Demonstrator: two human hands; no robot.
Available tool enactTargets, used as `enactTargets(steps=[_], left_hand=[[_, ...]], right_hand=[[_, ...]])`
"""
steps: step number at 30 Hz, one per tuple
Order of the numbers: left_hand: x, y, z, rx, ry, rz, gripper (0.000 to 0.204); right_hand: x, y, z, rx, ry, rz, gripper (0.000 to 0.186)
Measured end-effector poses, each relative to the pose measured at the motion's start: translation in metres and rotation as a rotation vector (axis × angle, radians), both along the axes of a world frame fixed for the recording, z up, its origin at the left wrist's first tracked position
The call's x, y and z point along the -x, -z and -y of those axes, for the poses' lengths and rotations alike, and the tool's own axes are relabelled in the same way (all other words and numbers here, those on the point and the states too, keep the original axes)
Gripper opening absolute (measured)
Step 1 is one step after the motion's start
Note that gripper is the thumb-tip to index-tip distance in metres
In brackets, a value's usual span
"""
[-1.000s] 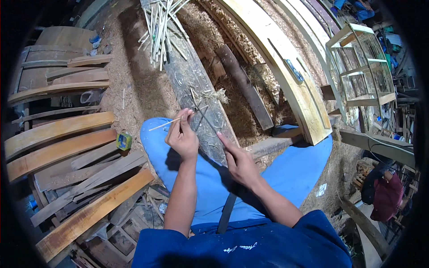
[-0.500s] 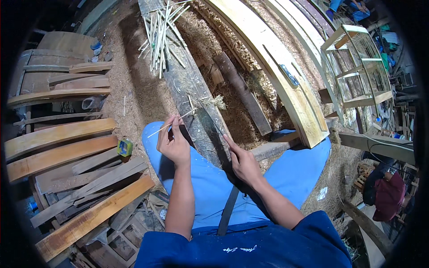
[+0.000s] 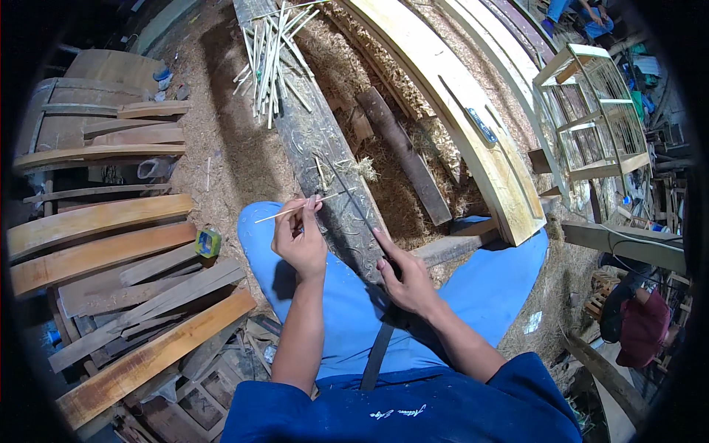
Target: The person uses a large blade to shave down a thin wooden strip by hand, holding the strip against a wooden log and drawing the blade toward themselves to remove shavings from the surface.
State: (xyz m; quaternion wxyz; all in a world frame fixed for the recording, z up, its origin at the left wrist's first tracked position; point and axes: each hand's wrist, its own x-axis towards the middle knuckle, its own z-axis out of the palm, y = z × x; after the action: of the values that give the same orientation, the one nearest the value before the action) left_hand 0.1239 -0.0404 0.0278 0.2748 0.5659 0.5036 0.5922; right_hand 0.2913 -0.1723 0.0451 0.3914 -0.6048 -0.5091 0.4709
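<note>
My left hand point(image 3: 301, 245) pinches a thin pale wooden stick point(image 3: 272, 217) between thumb and fingertips. The stick lies slantwise over the worn grey plank point(image 3: 306, 122), its far end meeting or crossing the narrow dark blade of a knife point(image 3: 356, 198). Closed around the knife near my lap is my right hand point(image 3: 408, 279), with the forefinger stretched along it. The blade points away from me over the plank; the handle is mostly hidden by the hand. Fine shavings point(image 3: 363, 169) gather beside the blade.
A heap of similar sticks point(image 3: 269, 70) lies farther up the plank. To the right are a curved pale beam point(image 3: 436, 77) with a blue-handled tool point(image 3: 481, 125) and a wooden cage point(image 3: 591, 111). Curved boards point(image 3: 103, 214) and a yellow-green tape measure point(image 3: 208, 242) lie left. Another person point(image 3: 642, 325) is at far right.
My left hand has moved a little right, carrying the stick, whose far end now reaches past the knife blade. My right hand has turned slightly, and its thumb shows more.
</note>
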Motion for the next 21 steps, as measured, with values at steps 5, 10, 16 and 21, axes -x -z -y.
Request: enactTargets(steps=[5, 10, 16, 21], left_hand=[[0.004, 0.004, -0.001, -0.048, -0.02, -0.215, 0.009], [0.001, 0.001, -0.001, -0.036, -0.055, -0.138, 0.011], [0.002, 0.001, 0.001, -0.061, -0.023, -0.161, 0.009], [0.001, -0.001, 0.001, -0.054, 0.004, -0.219, 0.009]], right_hand=[[0.015, -0.006, -0.012, -0.134, -0.029, -0.026, 0.06], [0.024, -0.02, -0.026, -0.104, -0.029, -0.077, 0.061], [0.018, 0.014, -0.017, -0.118, 0.017, 0.0, 0.061], [0.016, 0.009, -0.021, -0.063, 0.026, 0.009, 0.061]])
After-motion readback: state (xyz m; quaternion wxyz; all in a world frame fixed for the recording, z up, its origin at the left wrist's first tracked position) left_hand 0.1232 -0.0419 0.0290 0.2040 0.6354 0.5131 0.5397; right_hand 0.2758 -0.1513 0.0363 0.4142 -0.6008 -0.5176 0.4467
